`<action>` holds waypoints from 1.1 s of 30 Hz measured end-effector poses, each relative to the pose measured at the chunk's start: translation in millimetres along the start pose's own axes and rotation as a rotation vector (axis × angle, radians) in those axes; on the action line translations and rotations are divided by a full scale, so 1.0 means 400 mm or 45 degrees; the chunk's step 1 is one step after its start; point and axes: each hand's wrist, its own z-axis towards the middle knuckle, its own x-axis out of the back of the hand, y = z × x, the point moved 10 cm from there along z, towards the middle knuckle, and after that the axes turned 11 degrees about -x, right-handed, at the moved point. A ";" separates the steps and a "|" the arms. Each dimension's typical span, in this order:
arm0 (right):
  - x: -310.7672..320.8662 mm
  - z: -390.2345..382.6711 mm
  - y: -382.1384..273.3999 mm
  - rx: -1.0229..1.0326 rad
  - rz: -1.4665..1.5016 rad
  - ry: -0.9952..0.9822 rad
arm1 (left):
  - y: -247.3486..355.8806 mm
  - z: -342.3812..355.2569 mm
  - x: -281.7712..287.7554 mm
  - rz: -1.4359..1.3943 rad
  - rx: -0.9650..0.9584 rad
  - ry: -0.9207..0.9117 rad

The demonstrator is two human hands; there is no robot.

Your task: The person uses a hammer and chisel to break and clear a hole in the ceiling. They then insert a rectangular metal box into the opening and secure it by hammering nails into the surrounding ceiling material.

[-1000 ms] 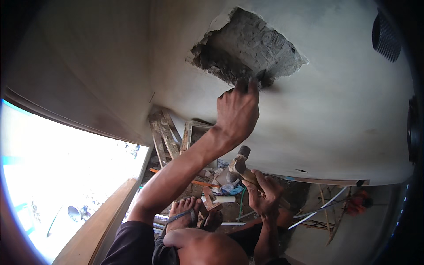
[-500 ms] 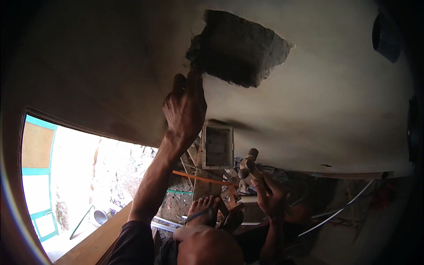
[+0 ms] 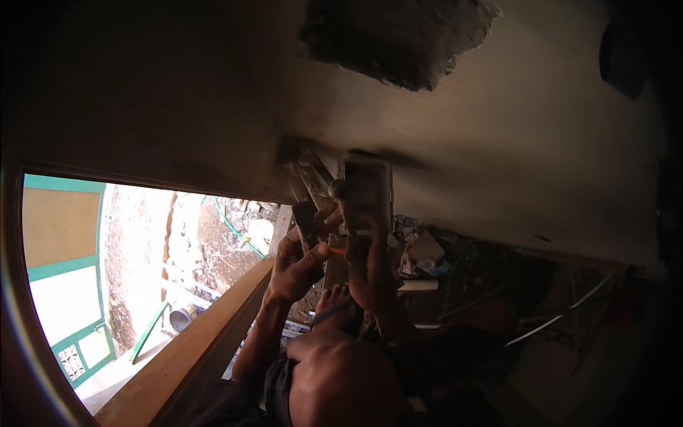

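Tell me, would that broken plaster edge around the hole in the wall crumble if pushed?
Probably brittle: the hole has a jagged rim and a rough, bare core. Likely gritty rather than slippery, as the wall looks matte. Its thickness is unclear.

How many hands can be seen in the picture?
2. The left hand is low in the middle, beside the wooden beam. The right hand is just to its right, below the wall. None seems hidden.

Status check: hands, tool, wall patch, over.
Left hand and right hand low, close together below the wall, fingers curled on a dark tool. What the right grips: unclear. Rough patch above, untouched. Bare foot underneath, rubble beyond.
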 end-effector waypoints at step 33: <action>0.183 0.535 -0.467 0.665 -0.015 0.442 | 0.136 -0.048 0.108 1.030 -0.256 0.216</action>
